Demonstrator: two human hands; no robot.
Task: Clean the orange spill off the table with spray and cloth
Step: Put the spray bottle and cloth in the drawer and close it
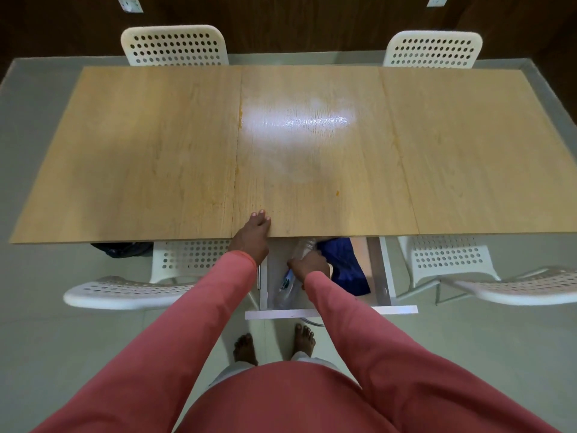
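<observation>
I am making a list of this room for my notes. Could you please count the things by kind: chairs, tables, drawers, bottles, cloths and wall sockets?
Chairs: 4, first one
Table: 1
Open drawer: 1
Clear bottle, under the right hand: 1
Blue cloth in the drawer: 1
Wall sockets: 2, first one
Total: 10
</observation>
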